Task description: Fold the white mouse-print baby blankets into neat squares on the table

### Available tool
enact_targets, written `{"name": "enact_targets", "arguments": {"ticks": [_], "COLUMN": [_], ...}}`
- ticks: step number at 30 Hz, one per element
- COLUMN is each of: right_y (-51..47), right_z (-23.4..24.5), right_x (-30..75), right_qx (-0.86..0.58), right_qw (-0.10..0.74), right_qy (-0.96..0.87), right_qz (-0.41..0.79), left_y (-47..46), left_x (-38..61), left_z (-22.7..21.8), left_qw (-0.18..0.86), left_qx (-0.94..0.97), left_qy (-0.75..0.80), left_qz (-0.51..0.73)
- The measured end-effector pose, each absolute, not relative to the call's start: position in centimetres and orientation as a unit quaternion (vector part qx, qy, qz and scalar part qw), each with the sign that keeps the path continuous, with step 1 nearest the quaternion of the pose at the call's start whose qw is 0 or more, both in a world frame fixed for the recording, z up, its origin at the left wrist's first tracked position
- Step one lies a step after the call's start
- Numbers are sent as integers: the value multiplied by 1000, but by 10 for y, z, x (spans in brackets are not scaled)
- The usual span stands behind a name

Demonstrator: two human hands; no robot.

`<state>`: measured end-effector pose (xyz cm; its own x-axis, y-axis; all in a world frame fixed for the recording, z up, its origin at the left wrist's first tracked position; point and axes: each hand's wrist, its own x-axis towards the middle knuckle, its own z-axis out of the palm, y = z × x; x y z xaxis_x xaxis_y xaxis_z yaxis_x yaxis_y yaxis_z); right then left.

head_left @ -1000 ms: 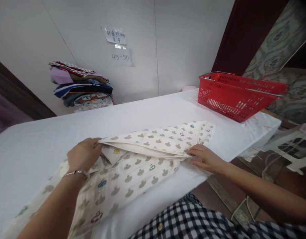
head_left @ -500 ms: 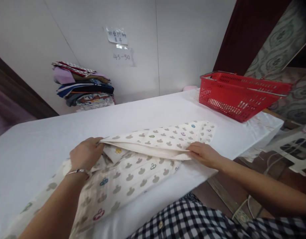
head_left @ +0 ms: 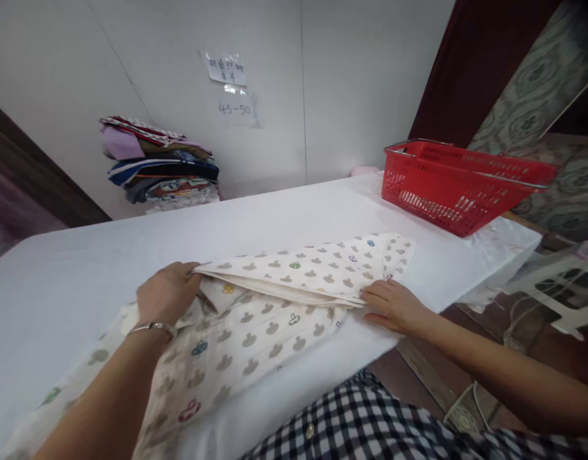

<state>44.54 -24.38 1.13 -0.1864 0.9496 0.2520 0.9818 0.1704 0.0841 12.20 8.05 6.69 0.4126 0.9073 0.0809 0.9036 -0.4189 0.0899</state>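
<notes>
A cream garment point(head_left: 274, 332) printed with grey, green, blue and red mushroom-like shapes lies on the white-covered table, partly folded over itself. My left hand point(head_left: 168, 294), with a bracelet at its wrist, is closed on the upper fold at the garment's left side. At the right end of the fold, my right hand point(head_left: 394, 306) lies with fingers stretched out, its fingertips on the cloth edge. Between the hands the folded layer point(head_left: 313, 268) slants up to the right, its pale edge lying over the lower part. The garment's near left end runs under my left forearm.
A red plastic basket point(head_left: 447, 188) with metal handles stands at the table's back right. A stack of folded clothes point(head_left: 164, 163) sits against the wall at the back left. Paper signs point(head_left: 233, 110) hang on the wall. A white stool point(head_left: 562, 287) is at the right, off the table.
My right hand has loosened from its pinch and flattened its fingers on the cloth. The fold's edge has come down at the right. My left hand keeps its hold.
</notes>
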Motion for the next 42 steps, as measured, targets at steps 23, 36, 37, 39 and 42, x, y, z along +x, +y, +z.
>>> {"name": "enact_targets", "arguments": {"ticks": [23,36,37,39,42], "right_y": [-200,-166,-164,-159,-147], "right_z": [82,145,148,153,157], "right_x": [495,525,525,528,536], "right_qx": [-776,-710,-705,-716,-750], "right_qw": [455,598,608,591,491], "right_qy": [-432,-373,-365,-368,-391], "right_qz": [-67,5,8,45,210], "left_y": [65,46,46,52,71], "left_x": [122,107,106,106,111], "left_z": [70,129,131,133,129], "left_qw": [-16,84,97,112,133], "left_qx": [887,933,934,932,915], "left_qy": [430,321,318,326,368], "left_qz": [167,142,133,115,98]}}
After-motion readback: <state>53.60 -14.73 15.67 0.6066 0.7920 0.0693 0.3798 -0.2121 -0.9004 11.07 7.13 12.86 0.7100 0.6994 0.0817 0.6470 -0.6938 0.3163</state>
